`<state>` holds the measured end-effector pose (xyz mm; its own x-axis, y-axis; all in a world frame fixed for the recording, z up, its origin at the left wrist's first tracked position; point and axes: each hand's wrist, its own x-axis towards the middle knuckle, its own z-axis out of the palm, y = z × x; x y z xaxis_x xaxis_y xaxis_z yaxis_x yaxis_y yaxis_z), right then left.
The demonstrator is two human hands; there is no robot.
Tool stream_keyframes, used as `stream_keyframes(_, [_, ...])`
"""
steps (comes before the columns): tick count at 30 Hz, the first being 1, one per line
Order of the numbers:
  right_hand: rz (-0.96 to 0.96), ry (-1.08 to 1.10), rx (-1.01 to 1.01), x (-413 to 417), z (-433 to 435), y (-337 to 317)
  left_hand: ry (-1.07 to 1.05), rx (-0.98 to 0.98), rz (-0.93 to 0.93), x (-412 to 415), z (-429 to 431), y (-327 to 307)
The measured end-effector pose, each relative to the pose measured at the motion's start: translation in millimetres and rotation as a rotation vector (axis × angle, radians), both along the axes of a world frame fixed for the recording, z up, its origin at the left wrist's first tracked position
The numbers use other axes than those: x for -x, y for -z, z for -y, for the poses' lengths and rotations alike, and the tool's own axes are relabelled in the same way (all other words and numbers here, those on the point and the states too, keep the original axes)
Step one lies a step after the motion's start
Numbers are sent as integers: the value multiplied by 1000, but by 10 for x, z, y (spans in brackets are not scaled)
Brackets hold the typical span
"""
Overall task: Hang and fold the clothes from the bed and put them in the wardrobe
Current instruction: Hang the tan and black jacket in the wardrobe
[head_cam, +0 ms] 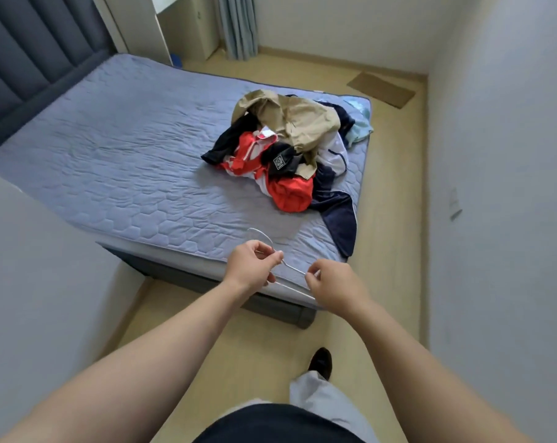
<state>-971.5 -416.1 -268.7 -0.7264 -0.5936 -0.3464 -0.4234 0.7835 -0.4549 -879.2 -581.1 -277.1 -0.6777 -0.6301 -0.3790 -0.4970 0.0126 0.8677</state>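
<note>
Closest to the camera is the person's dark top, and below it 1 grey trouser leg (pixel 322 401) and 1 dark shoe (pixel 320 362) on the pale wooden floor (pixel 239 346). 2 bare arms reach forward over the near corner of the bed. The left hand (pixel 251 266) has its fingers curled and pinches a thin wire hanger (pixel 294 269) near its neck, just under the hook. The right hand (pixel 333 289) pinches the same hanger further along its wire, with the thumb and fingers tight together. The hanger has no clothes on it and is in the air just above the edge of the bed. The bed (pixel 127 161) has a blue-grey quilted cover. The pile of clothes (pixel 290 148) lies on the far right part of the bed, well apart from the hands. On top of the pile is a tan garment (pixel 299 118). A red and white garment (pixel 290 191) is at the front of the pile. A navy garment (pixel 338 215) hangs over the right edge of the bed. A light blue garment (pixel 362 123) pokes out at the far corner. At the far left stands a dark padded headboard (pixel 24 59). Past the bed, a flat piece of cardboard (pixel 381 89) lies on the floor by the wall, and a grey-blue curtain (pixel 239 24) hangs at the back of the room.
</note>
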Motion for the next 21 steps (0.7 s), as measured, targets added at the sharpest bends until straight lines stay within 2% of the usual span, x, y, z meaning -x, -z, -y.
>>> stream_keyframes(6, [121, -38, 10, 1032, 359, 5, 59, 17, 26, 1070, 215, -154])
stream_keyframes(11, [190, -37, 11, 1649, 849, 22, 124, 142, 31, 1760, 601, -130])
stream_keyframes(15, [209, -13, -7, 2102, 1193, 66, 289, 212, 29, 2230, 1023, -87])
stream_keyframes(21, [188, 105, -25, 2672, 1676, 9, 392, 162, -23, 2668, 1487, -139])
